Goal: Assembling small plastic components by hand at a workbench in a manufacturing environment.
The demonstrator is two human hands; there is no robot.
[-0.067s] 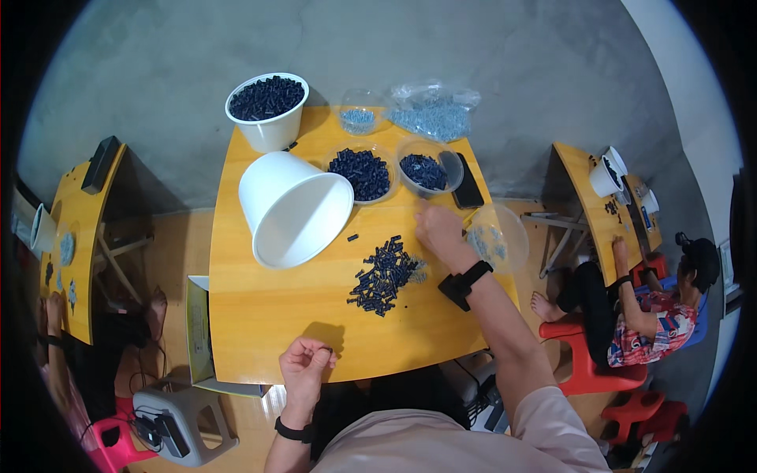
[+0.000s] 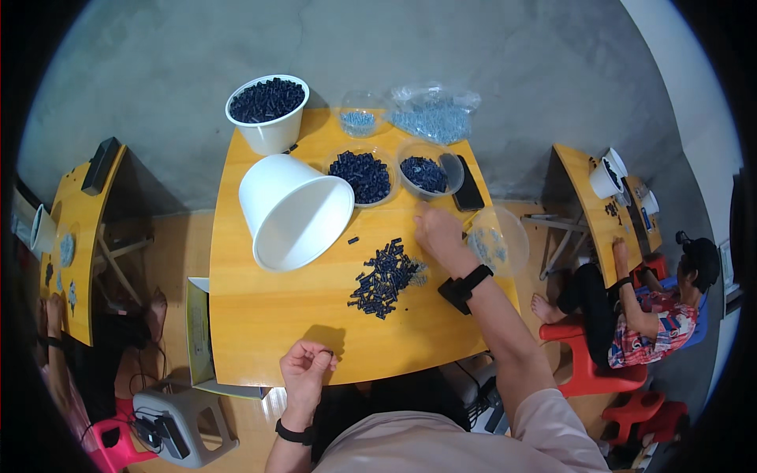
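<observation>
My left hand (image 2: 307, 368) is above the table's front edge, thumb and forefinger pinched on a small black plastic piece (image 2: 326, 352). My right hand (image 2: 438, 231) reaches over the right part of the table, fingers drawn together, just in front of a clear bowl of small black pieces (image 2: 424, 173). What those fingers hold, if anything, is hidden. Beside that hand lies a loose pile of small black cylindrical pieces (image 2: 382, 282), with some small grey metal parts (image 2: 418, 273) at its right side. A clear dish with a few metal parts (image 2: 505, 240) sits right of my right wrist.
At the back stand a white bucket full of black pieces (image 2: 272, 140), a clear tub of metal parts (image 2: 359, 122) and a plastic bag of them (image 2: 435, 118). A white bucket (image 2: 303, 225) lies tipped, near another bowl of black pieces (image 2: 363, 177). A phone (image 2: 468, 185) lies right.
</observation>
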